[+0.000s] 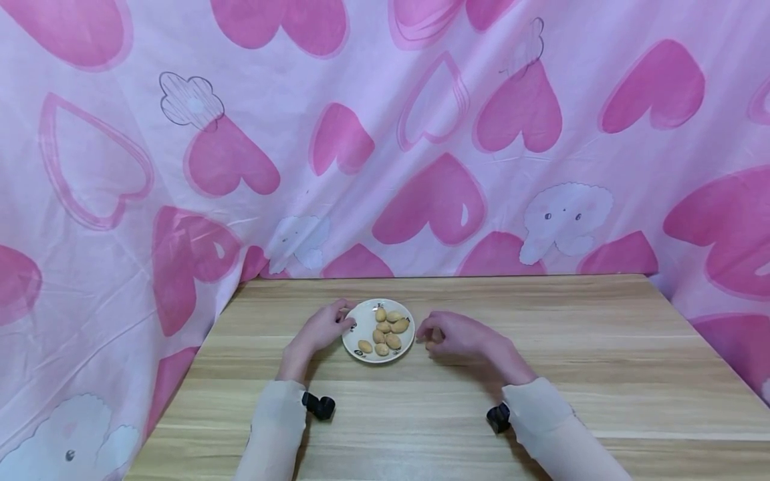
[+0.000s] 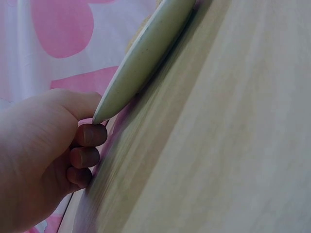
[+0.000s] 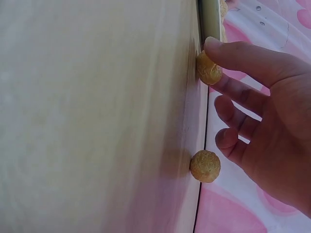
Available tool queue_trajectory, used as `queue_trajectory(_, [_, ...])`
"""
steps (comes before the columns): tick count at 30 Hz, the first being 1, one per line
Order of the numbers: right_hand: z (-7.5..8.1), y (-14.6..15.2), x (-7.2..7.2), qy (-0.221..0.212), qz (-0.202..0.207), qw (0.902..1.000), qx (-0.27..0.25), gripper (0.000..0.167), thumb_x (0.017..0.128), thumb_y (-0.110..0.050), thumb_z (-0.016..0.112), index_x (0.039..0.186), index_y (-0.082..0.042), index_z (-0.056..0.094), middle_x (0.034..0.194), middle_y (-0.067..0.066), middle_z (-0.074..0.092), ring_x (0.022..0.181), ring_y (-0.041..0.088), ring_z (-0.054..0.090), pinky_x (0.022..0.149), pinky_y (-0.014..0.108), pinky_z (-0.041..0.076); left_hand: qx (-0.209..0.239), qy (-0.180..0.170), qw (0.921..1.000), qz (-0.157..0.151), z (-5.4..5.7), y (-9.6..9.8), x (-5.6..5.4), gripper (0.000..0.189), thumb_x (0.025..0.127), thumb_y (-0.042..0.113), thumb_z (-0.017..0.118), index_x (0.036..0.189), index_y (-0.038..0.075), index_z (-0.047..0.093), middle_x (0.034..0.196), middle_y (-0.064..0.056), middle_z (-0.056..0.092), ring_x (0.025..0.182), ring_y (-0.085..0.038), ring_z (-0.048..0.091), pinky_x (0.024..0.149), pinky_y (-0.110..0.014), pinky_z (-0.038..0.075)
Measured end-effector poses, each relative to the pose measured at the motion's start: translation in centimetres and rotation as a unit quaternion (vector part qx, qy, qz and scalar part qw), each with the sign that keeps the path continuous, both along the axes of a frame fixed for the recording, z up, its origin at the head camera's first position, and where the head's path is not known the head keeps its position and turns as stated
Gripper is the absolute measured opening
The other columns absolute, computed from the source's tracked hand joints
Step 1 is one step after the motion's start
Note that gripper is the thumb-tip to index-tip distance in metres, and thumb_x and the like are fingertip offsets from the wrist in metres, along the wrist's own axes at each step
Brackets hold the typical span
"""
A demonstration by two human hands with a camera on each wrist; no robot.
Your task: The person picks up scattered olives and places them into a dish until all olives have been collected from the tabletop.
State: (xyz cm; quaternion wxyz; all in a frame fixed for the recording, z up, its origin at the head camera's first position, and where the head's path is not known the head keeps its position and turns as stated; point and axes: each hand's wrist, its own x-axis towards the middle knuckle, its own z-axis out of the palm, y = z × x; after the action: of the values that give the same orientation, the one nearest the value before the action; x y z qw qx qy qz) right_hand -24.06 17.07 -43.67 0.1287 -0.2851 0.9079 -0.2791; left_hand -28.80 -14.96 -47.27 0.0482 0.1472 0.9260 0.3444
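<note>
A small white plate (image 1: 355,349) with dark marks on its rim stands on the table, with several tan, oval nuts (image 1: 383,327) in it. My left hand (image 1: 325,325) pinches the plate's left rim, thumb above and curled fingers below, as the left wrist view shows. Right of the plate, my right hand (image 1: 460,333) holds a wrinkled nut (image 3: 210,69) between thumb and index finger, low at the table surface. A second loose nut (image 3: 205,166) lies on the table beneath the other fingers of that hand. In the head view that hand hides part of this spot.
The wooden table (image 1: 397,427) reaches to a pink and white cloth (image 1: 361,200) printed with hearts, which hangs behind it and along the left side. A black wrist camera (image 1: 319,405) sits on the left sleeve, another camera (image 1: 498,418) on the right.
</note>
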Motion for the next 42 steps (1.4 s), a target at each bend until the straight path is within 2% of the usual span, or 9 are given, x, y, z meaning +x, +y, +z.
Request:
queue_trajectory(4, [0.0, 0.2, 0.0, -0.008, 0.012, 0.9999, 0.003, 0.028, 0.086, -0.008, 0.072, 0.112, -0.019, 0.073, 0.105, -0.002, 0.063, 0.094, 0.016, 0.057, 0.085, 0.032, 0.049, -0.002, -0.002, 1.0, 0.0, 0.0, 0.0, 0.0, 0.034, 0.097, 0.024, 0.063, 0.13, 0.015, 0.061, 0.081, 0.003, 0.066, 0.077, -0.012, 0.057, 0.08, -0.035, 0.046])
queue_trajectory(13, [-0.1, 0.4, 0.0, 0.014, 0.033, 0.9992, 0.018, 0.025, 0.085, -0.006, 0.071, 0.106, -0.02, 0.074, 0.097, -0.003, 0.062, 0.089, 0.016, 0.058, 0.08, 0.029, 0.049, -0.007, -0.008, 0.9999, 0.005, 0.1, -0.1, 0.0, 0.034, 0.097, 0.028, 0.063, 0.13, 0.018, 0.061, 0.086, 0.001, 0.067, 0.081, -0.014, 0.058, 0.084, -0.038, 0.047])
queue_trajectory(24, [-0.1, -0.1, -0.1, 0.026, 0.017, 0.9992, 0.026, 0.02, 0.086, -0.014, 0.074, 0.103, -0.025, 0.074, 0.092, -0.006, 0.061, 0.084, 0.011, 0.054, 0.077, 0.029, 0.046, -0.011, -0.01, 0.9999, 0.007, 0.1, -0.3, 0.0, 0.034, 0.098, 0.029, 0.062, 0.13, 0.019, 0.06, 0.086, 0.001, 0.066, 0.081, -0.015, 0.057, 0.082, -0.036, 0.046])
queue_trajectory(34, [0.6, -1.0, 0.0, 0.021, 0.003, 0.9998, 0.001, 0.02, 0.087, -0.02, 0.074, 0.106, -0.027, 0.073, 0.09, -0.01, 0.061, 0.085, 0.01, 0.055, 0.078, 0.028, 0.047, -0.011, -0.007, 0.9999, 0.003, 0.0, -0.2, 0.0, 0.036, 0.098, 0.028, 0.062, 0.132, 0.018, 0.06, 0.08, 0.002, 0.063, 0.076, -0.014, 0.055, 0.076, -0.033, 0.044])
queue_trajectory(42, [1.0, -2.1, -0.4, 0.033, 0.018, 0.9992, -0.016, 0.025, 0.086, -0.021, 0.076, 0.111, -0.024, 0.072, 0.091, -0.012, 0.062, 0.083, 0.009, 0.056, 0.075, 0.027, 0.047, -0.015, -0.005, 0.9999, 0.005, 0.1, -0.1, 0.1, 0.034, 0.098, 0.027, 0.063, 0.131, 0.018, 0.06, 0.083, 0.002, 0.064, 0.077, -0.013, 0.055, 0.078, -0.034, 0.045])
